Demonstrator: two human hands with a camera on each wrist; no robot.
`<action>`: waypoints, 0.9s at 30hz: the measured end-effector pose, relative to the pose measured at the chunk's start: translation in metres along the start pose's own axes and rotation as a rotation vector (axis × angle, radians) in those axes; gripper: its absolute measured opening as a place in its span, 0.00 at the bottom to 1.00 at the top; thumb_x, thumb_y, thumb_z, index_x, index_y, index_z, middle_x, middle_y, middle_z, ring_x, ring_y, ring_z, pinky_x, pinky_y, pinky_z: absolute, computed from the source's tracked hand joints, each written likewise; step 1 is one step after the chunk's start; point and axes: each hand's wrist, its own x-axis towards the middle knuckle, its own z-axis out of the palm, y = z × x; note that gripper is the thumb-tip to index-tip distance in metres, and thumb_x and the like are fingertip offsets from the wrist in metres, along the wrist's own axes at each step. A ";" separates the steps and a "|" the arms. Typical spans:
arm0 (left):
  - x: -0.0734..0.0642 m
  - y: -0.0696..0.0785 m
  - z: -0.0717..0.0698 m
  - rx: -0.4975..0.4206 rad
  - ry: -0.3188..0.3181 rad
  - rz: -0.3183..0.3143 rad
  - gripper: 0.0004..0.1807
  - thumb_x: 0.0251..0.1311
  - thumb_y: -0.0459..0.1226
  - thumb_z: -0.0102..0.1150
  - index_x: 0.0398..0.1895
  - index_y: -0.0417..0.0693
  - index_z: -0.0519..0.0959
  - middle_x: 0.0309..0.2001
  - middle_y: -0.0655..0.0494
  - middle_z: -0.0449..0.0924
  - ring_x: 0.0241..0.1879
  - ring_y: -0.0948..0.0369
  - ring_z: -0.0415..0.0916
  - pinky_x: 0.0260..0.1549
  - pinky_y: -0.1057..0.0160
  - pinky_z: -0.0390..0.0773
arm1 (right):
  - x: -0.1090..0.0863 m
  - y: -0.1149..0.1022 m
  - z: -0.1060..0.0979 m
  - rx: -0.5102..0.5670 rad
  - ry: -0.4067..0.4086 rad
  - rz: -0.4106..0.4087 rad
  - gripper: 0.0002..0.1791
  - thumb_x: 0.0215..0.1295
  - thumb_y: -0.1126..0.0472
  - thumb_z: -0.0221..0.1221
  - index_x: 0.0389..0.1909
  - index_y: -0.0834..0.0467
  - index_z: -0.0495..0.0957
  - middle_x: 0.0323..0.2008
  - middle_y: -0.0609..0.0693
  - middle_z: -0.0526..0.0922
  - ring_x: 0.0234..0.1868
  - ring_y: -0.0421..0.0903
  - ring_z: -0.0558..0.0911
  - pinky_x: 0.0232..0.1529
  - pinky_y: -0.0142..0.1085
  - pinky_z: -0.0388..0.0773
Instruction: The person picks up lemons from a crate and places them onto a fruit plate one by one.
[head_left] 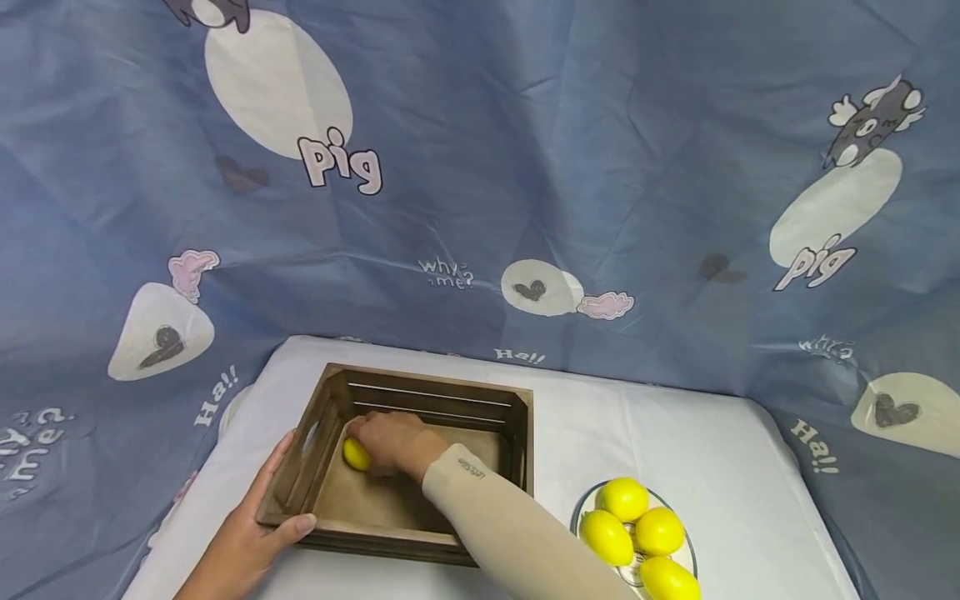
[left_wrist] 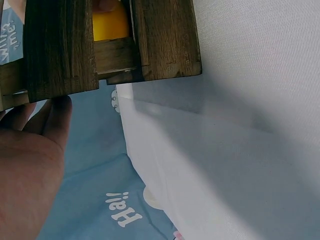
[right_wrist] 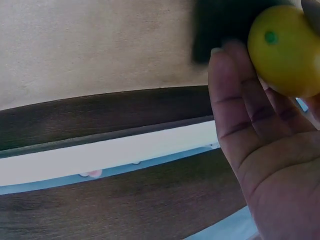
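Note:
A brown slatted wooden crate [head_left: 397,532] stands on the white-covered table. My left hand [head_left: 251,525] grips its near left corner, thumb over the front rim and fingers along the left side. In the left wrist view that hand's fingertips [left_wrist: 61,107] touch the edge of a dark slat. Inside the crate, toward its left end, my right hand [head_left: 393,442] holds a yellow lemon [head_left: 356,455]. The right wrist view shows the lemon [right_wrist: 282,55] against the fingers, its green-tipped end facing the camera; the thumb is mostly out of frame.
Right of the crate, a plate [head_left: 588,502] with a dark rim holds several lemons [head_left: 660,532]. My right forearm in a beige sleeve [head_left: 517,525] crosses the crate's front rim. A blue printed cloth [head_left: 465,183] hangs behind the table [head_left: 705,442].

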 end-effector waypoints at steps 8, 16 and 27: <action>-0.001 -0.001 0.000 0.015 0.003 -0.017 0.56 0.71 0.40 0.65 0.85 0.76 0.34 0.84 0.39 0.39 0.75 0.26 0.49 0.57 0.20 0.61 | 0.001 -0.004 -0.007 0.061 -0.030 0.000 0.28 0.56 0.44 0.77 0.56 0.40 0.79 0.43 0.37 0.80 0.40 0.36 0.79 0.33 0.34 0.77; -0.002 -0.002 0.000 0.027 -0.004 -0.046 0.56 0.72 0.42 0.64 0.84 0.79 0.32 0.83 0.36 0.39 0.74 0.25 0.52 0.56 0.20 0.65 | -0.001 -0.009 -0.017 0.076 -0.069 0.009 0.33 0.56 0.43 0.78 0.62 0.37 0.77 0.48 0.37 0.79 0.43 0.35 0.77 0.37 0.33 0.78; 0.000 0.002 0.001 0.014 0.019 0.002 0.57 0.70 0.40 0.66 0.85 0.79 0.35 0.84 0.41 0.42 0.74 0.32 0.56 0.67 0.40 0.68 | -0.016 -0.011 -0.041 0.146 -0.037 -0.016 0.40 0.58 0.44 0.77 0.72 0.34 0.73 0.54 0.41 0.77 0.45 0.35 0.78 0.41 0.33 0.80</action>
